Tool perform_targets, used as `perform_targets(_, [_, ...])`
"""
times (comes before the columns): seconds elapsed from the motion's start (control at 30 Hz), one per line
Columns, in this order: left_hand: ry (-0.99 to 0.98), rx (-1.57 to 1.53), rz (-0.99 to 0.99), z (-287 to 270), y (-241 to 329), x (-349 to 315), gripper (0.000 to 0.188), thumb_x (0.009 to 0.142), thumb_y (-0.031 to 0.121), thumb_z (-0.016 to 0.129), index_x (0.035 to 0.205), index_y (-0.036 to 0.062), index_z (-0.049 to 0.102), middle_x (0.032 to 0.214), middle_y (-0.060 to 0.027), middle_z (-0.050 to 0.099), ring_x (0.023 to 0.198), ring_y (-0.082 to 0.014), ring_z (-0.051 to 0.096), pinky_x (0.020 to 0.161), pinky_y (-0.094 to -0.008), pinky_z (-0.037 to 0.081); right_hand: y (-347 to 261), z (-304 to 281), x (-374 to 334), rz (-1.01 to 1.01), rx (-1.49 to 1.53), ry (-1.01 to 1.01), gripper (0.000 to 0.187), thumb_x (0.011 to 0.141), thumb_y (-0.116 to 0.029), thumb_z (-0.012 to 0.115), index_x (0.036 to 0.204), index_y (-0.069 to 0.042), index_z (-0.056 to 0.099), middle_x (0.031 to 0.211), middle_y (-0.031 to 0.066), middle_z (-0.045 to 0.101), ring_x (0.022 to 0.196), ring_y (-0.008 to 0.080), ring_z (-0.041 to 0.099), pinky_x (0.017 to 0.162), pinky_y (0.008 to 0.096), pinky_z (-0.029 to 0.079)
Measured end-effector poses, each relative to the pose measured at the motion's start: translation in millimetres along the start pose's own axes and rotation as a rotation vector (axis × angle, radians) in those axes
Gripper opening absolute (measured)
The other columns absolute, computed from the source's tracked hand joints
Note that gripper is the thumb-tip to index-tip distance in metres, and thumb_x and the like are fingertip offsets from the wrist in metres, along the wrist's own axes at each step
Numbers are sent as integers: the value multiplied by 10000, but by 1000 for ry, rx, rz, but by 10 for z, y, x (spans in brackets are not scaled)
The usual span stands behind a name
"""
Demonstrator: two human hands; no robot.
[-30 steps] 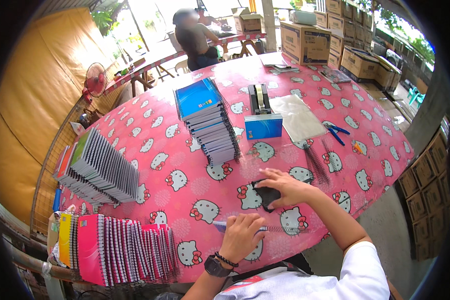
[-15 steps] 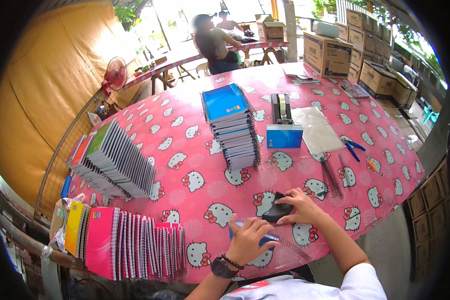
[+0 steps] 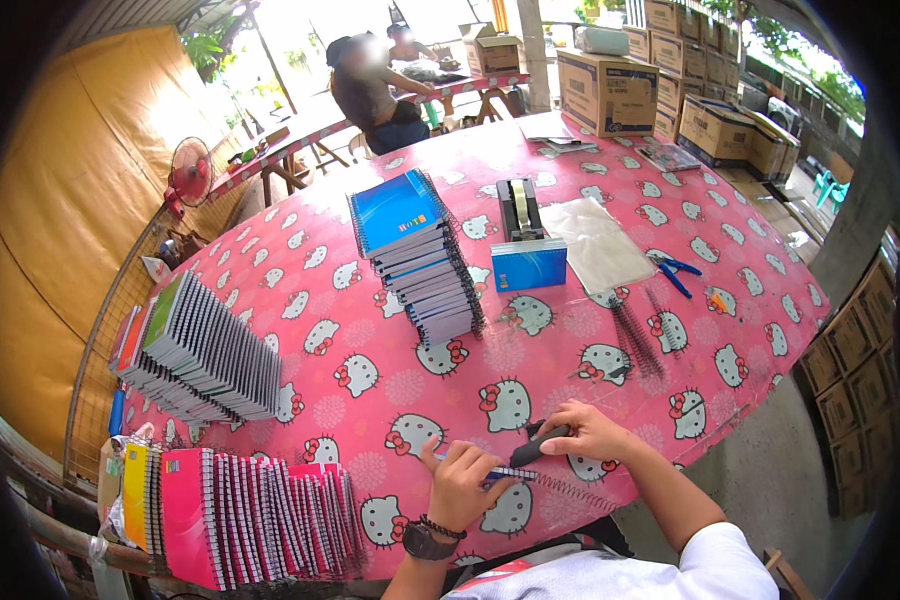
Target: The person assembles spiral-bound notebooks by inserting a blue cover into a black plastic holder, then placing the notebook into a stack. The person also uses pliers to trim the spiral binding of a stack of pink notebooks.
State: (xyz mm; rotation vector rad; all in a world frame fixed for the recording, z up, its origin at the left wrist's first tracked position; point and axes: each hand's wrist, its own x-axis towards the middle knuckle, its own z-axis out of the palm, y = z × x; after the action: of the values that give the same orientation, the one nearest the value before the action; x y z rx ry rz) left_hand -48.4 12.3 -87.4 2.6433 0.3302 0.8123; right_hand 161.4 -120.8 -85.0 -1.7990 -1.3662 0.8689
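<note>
My left hand point(image 3: 461, 484) is closed on a small blue notebook point(image 3: 515, 474), held on edge just above the table. From the notebook's right end a dark spiral wire coil point(image 3: 575, 489) sticks out toward the lower right. My right hand point(image 3: 588, 436) grips a black hand-sized tool point(image 3: 539, 447), whose exact kind I cannot make out. Its lower tip is at the notebook's bound edge, close to the coil; whether they touch is unclear. Most of the notebook is hidden behind my left fingers.
Ahead stand a stack of blue spiral notebooks point(image 3: 410, 250), a small blue notepad point(image 3: 530, 265), a tape dispenser point(image 3: 518, 208), a plastic sheet point(image 3: 600, 245), blue-handled pliers point(image 3: 678, 275) and loose coils point(image 3: 638, 335). Leftward are green notebooks point(image 3: 210, 340) and pink notebooks point(image 3: 190, 515). Two people are at a far table.
My right hand has brought the black tool down and left, against the notebook's edge. The tool is tilted differently. The whole view has shifted, so the table items appear further left.
</note>
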Motion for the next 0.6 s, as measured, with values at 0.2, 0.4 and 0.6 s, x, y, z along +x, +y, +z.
perform_targets(0.2, [33,-63,-116,61,9,-60,615,607,387,839,1112,131,598,761,45,599,787,-138,581,1003,-472,217,-15,21,-34,-147,467,-222,537,788,-520,679,1059,-56,688,1010,118,625,965,225,548,870,346,415])
perform_targets(0.4, [45,-56,-89,69,-1,-116,727,619,365,856,1208,114,511,734,48,617,791,-154,610,1033,-485,184,-36,-10,2,-309,650,-211,456,797,-472,693,1072,-109,695,1023,116,617,971,226,541,878,341,416])
perform_targets(0.6, [75,-105,-111,98,-7,-148,845,598,401,861,1270,83,459,777,30,610,833,-158,603,1015,-507,188,-49,-4,36,-183,312,-169,453,809,-469,683,1054,-88,695,975,88,621,955,216,540,813,328,432])
